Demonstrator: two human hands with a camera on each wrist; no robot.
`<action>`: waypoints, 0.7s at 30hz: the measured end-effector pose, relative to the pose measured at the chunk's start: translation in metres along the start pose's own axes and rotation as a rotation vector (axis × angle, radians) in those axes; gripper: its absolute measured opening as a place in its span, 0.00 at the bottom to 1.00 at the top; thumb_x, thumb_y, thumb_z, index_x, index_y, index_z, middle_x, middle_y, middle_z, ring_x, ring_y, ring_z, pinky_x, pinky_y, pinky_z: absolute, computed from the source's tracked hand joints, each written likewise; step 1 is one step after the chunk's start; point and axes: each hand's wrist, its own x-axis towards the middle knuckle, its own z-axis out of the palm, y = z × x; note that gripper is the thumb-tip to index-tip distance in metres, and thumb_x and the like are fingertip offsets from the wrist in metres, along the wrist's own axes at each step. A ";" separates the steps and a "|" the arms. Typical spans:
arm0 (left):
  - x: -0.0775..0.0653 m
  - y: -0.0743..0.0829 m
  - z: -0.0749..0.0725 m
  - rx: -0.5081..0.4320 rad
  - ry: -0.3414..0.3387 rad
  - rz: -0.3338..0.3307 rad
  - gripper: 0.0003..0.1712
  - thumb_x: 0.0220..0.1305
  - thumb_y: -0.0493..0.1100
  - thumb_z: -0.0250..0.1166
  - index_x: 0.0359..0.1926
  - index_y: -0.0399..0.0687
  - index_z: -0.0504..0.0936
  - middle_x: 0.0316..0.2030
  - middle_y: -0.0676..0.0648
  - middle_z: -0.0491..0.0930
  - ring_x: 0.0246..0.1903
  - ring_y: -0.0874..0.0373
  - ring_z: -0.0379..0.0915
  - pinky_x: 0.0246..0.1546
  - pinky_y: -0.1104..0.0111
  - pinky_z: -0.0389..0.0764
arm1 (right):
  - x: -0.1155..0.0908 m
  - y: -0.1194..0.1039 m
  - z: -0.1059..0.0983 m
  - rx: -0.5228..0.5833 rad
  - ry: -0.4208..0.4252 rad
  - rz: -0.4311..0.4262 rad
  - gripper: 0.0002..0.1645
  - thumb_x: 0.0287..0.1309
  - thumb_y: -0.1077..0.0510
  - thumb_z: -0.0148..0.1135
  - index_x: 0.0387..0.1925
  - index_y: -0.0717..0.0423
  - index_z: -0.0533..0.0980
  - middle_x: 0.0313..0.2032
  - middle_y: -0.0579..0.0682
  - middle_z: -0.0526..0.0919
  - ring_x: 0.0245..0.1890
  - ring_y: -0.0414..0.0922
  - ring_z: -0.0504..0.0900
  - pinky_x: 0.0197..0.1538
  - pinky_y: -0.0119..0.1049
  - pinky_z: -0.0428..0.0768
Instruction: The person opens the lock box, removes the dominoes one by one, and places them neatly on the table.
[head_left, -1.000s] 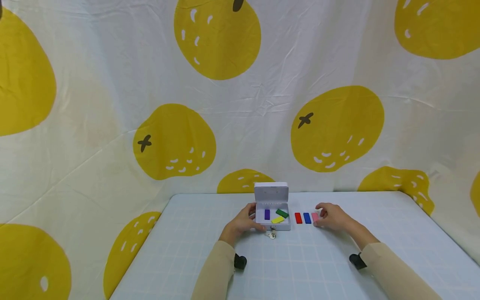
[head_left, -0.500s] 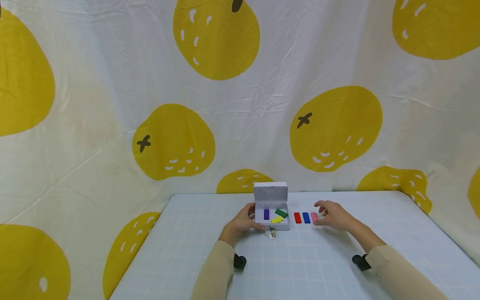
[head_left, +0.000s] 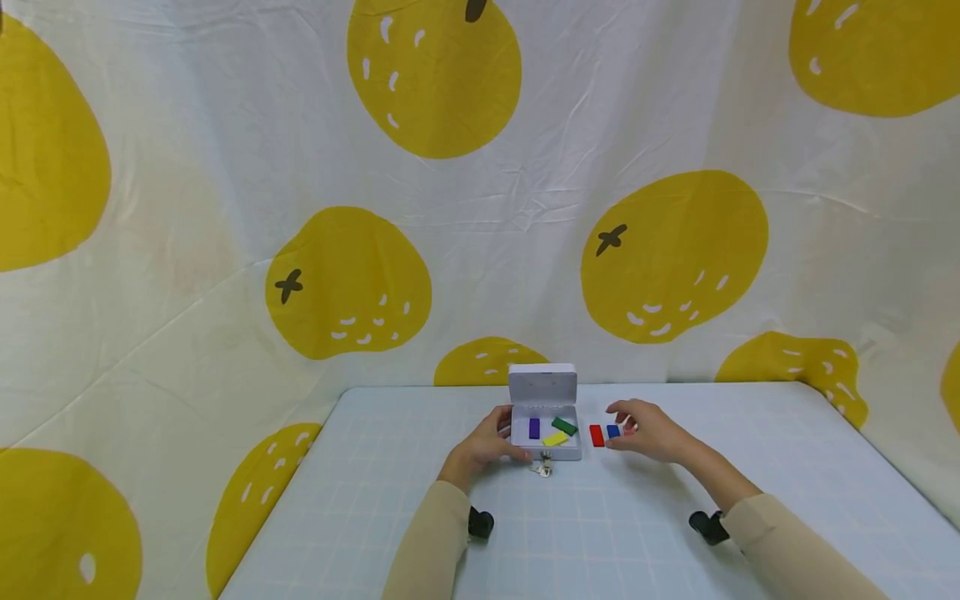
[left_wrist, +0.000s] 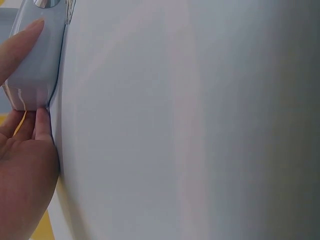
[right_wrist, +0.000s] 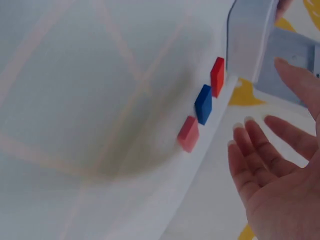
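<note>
A small white metal cash box [head_left: 567, 455] stands on the table with its lid raised. Inside it lie a purple block [head_left: 534, 428], a green block [head_left: 564, 426] and a yellow block [head_left: 555, 438]. My left hand [head_left: 480, 448] grips the box's left front corner, thumb on the front wall and fingers against the side. Right of the box a red block [right_wrist: 217, 77], a blue block [right_wrist: 203, 104] and a pink block [right_wrist: 189, 134] form a row. Over the blue and pink blocks my right hand [head_left: 651, 435] hovers, fingers spread and holding nothing, partly covering them in the head view.
Keys [head_left: 542, 469] hang from the lock at the box's front. The table [head_left: 570, 542] has a pale checked cover. Behind it hangs a white curtain [head_left: 510, 275] printed with yellow fruit.
My right hand has moved left from beside the pink block to above the blue and pink ones. The blocks stay where they were. My left hand keeps its grip on the box.
</note>
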 end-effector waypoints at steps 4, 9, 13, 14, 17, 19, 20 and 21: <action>-0.001 0.001 0.000 0.000 0.003 0.004 0.57 0.41 0.35 0.86 0.73 0.52 0.66 0.75 0.44 0.63 0.74 0.42 0.58 0.74 0.47 0.61 | 0.005 -0.008 0.006 -0.005 0.003 -0.053 0.29 0.57 0.58 0.75 0.58 0.65 0.77 0.46 0.59 0.81 0.42 0.52 0.78 0.44 0.36 0.84; -0.005 0.004 0.001 0.006 0.005 -0.006 0.57 0.42 0.35 0.85 0.73 0.53 0.66 0.75 0.44 0.63 0.75 0.42 0.57 0.74 0.47 0.60 | 0.011 -0.022 0.013 0.012 -0.001 -0.083 0.30 0.58 0.57 0.75 0.58 0.66 0.76 0.46 0.60 0.81 0.45 0.56 0.79 0.49 0.47 0.85; -0.006 0.005 0.000 0.004 0.003 -0.004 0.57 0.42 0.35 0.85 0.73 0.53 0.65 0.75 0.44 0.62 0.75 0.42 0.57 0.75 0.48 0.60 | 0.016 -0.032 0.019 0.039 -0.013 -0.093 0.30 0.58 0.57 0.74 0.58 0.67 0.76 0.46 0.60 0.81 0.45 0.57 0.78 0.50 0.49 0.85; -0.006 0.005 0.000 0.002 0.003 -0.005 0.58 0.42 0.35 0.85 0.73 0.53 0.65 0.76 0.44 0.62 0.75 0.42 0.57 0.75 0.48 0.60 | 0.017 -0.035 0.021 0.041 -0.015 -0.097 0.30 0.58 0.57 0.74 0.58 0.66 0.76 0.46 0.60 0.81 0.45 0.57 0.78 0.50 0.47 0.84; -0.005 0.005 0.000 -0.005 -0.001 -0.008 0.58 0.42 0.35 0.85 0.73 0.53 0.66 0.75 0.44 0.63 0.75 0.42 0.57 0.74 0.47 0.61 | 0.021 -0.040 0.025 0.034 -0.023 -0.143 0.29 0.59 0.57 0.73 0.58 0.67 0.76 0.46 0.60 0.81 0.44 0.57 0.78 0.49 0.47 0.84; -0.005 0.005 0.000 -0.010 -0.006 -0.006 0.58 0.42 0.35 0.85 0.73 0.53 0.66 0.75 0.43 0.63 0.75 0.41 0.57 0.74 0.47 0.61 | 0.023 -0.042 0.027 0.036 -0.023 -0.174 0.28 0.59 0.58 0.73 0.58 0.67 0.77 0.46 0.60 0.82 0.45 0.57 0.79 0.48 0.47 0.83; -0.005 0.005 0.000 -0.014 -0.009 -0.004 0.57 0.42 0.35 0.85 0.73 0.53 0.66 0.75 0.43 0.62 0.75 0.41 0.57 0.74 0.47 0.61 | 0.024 -0.043 0.028 0.041 -0.026 -0.186 0.27 0.60 0.58 0.72 0.58 0.67 0.77 0.46 0.61 0.82 0.45 0.57 0.79 0.49 0.49 0.83; -0.006 0.006 0.000 -0.018 -0.013 -0.004 0.57 0.42 0.35 0.85 0.73 0.53 0.65 0.75 0.43 0.62 0.75 0.41 0.57 0.74 0.47 0.61 | 0.025 -0.044 0.030 0.048 -0.027 -0.200 0.27 0.60 0.59 0.72 0.57 0.67 0.77 0.46 0.61 0.82 0.45 0.57 0.79 0.50 0.51 0.83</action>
